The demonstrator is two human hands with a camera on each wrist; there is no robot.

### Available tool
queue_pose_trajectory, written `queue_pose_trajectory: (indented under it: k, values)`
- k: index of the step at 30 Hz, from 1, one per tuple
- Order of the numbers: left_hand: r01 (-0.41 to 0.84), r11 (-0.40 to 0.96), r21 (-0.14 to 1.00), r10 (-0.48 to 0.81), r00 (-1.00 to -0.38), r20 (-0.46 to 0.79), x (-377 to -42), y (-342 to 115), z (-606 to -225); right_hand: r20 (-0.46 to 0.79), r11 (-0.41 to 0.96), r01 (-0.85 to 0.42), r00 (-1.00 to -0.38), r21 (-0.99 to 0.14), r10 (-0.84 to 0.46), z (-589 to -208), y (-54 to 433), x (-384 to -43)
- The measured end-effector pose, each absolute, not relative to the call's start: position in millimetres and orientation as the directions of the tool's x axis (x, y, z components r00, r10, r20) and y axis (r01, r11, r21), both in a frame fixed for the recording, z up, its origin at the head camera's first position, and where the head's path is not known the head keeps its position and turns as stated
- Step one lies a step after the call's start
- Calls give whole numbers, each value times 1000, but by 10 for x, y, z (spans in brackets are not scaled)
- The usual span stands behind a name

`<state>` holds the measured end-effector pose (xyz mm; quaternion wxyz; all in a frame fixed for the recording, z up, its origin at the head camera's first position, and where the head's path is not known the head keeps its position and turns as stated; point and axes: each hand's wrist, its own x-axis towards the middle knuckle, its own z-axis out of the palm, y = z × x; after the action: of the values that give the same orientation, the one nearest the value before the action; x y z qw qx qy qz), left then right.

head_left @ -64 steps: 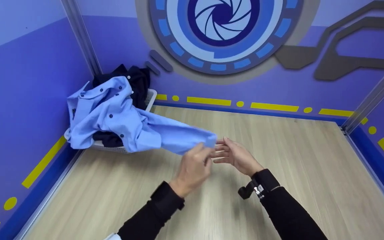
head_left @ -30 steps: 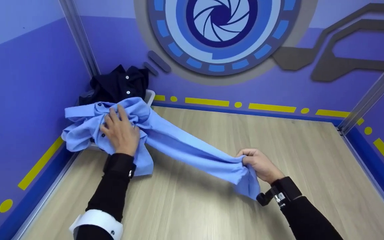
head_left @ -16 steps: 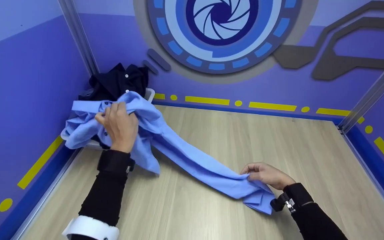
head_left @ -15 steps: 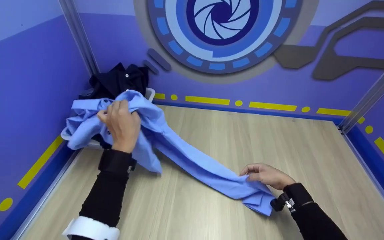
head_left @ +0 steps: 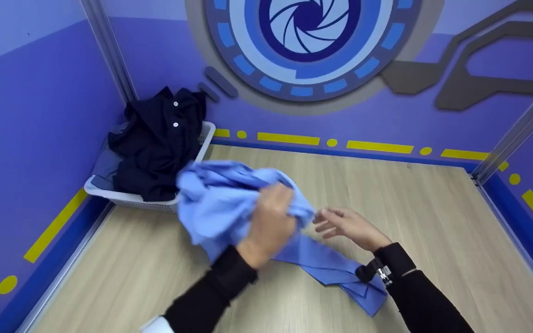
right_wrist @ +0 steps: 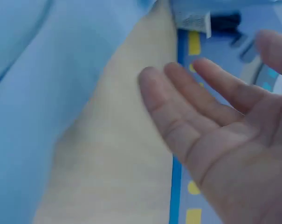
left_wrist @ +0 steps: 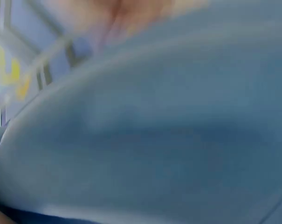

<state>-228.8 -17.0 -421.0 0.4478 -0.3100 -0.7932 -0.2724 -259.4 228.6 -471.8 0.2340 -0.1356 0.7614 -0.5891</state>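
A light blue button shirt (head_left: 220, 203) hangs bunched over the middle of the wooden table, gripped by my left hand (head_left: 269, 226), which is blurred in the head view. One sleeve (head_left: 336, 268) trails to the right and lies along the tabletop. Cloth fills most of the left wrist view, where the shirt (left_wrist: 154, 140) hides the fingers' hold. Just right of the bundle is my right hand (head_left: 352, 226), its fingers extended and holding nothing. In the right wrist view that hand (right_wrist: 224, 126) shows its palm, with the blue cloth (right_wrist: 47, 93) off to the left.
A white plastic basket (head_left: 130, 199) stands in the back left corner against the walls. Dark navy clothing (head_left: 155, 143) with white buttons is heaped in it. Blue printed panels enclose the wooden tabletop (head_left: 410, 199) at the left, back and right.
My left hand has pulled the shirt off the basket, rightward to the table's middle. My right hand has let go of the sleeve and moved slightly up and left. The navy clothing is now uncovered.
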Motion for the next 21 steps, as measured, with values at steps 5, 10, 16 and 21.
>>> queue_pose_trajectory:
  k: [5,10,16,21]
  values:
    - [781,623,53,465,-423,777,-1942,336,-4716,-175,75,160,-823,-984,-540,-4625,2173,-2575]
    - [841,539,-47,720,-431,543,-1705,500,-4966,-180,372,-31,-836,-928,-518,-4659,2145,-2525]
    - [860,440,257,721,-509,470,-1809,254,-4810,-62,465,-143,-916,-874,-397,-4724,2159,-2448]
    - [655,607,450,398,-741,540,-2242,-98,-4676,131,442,-312,-910,-841,-393,-4705,2200,-2320]
